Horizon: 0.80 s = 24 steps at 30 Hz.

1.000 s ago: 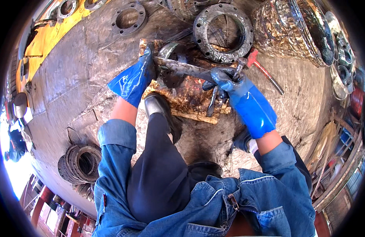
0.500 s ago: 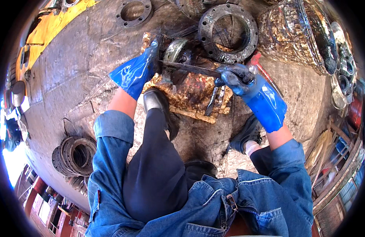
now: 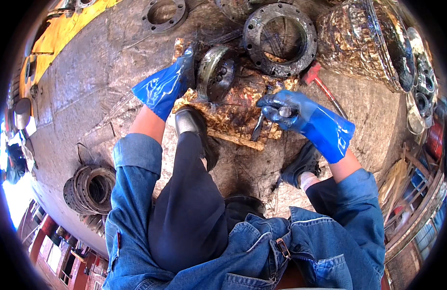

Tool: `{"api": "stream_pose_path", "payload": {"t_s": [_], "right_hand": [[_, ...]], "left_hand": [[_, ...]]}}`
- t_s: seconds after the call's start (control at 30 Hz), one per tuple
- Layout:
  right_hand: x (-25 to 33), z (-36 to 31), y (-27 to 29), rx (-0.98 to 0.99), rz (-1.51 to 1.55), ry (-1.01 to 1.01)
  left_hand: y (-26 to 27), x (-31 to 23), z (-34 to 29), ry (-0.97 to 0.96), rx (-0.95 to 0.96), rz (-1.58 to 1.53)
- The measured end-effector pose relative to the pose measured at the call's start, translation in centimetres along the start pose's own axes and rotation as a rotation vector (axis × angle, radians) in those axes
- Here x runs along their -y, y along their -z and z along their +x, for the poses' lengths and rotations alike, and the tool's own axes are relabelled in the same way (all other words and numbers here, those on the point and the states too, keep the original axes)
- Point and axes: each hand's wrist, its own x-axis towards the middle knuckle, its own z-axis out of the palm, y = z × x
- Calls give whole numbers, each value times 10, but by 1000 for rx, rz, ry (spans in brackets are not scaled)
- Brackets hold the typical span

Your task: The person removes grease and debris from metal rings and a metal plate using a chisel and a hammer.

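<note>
Looking down, two blue-gloved hands work over a crusted board (image 3: 233, 129) on a stained floor (image 3: 112, 82). The hub (image 3: 204, 72), a thick round metal part, stands tilted on the board's upper left, one dark face turned right.

The left hand (image 3: 186, 68) is just beside the hub's left side, its glove darkened at the fingers; whether its grip is spread or pinching something, I cannot tell. The right hand (image 3: 297, 105), well apart from it, is over the board's right side; its grip is curled around a rod (image 3: 285, 112), whose round end shows in the fist. Below that fist, a chisel-like tool (image 3: 257, 128) lies on the board.

Beyond the board lies a greasy ring (image 3: 253, 41) with bolt holes; a red-headed hammer (image 3: 313, 74) lies to its lower right. A rough drum (image 3: 351, 43) is at upper right. At lower left is a stack of rings (image 3: 80, 191). A dark shoe (image 3: 187, 122) is at the board's lower-left edge.
</note>
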Motion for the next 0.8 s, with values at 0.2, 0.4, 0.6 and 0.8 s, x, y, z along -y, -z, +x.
{"api": "stream_pose_path", "payload": {"t_s": [0.2, 0.4, 0.6, 0.8], "right_hand": [[9, -62, 42, -212, -465, 173], [85, -164, 64, -671, 50, 77], [94, -206, 124, -1287, -417, 42], [66, -177, 76, -1104, -1649, -161]], "left_hand": [[-5, -4, 5, -3, 19, 26], [2, -5, 19, 2, 25, 68], [-5, -15, 21, -17, 67, 85], [1, -18, 17, -32, 82, 91]]}}
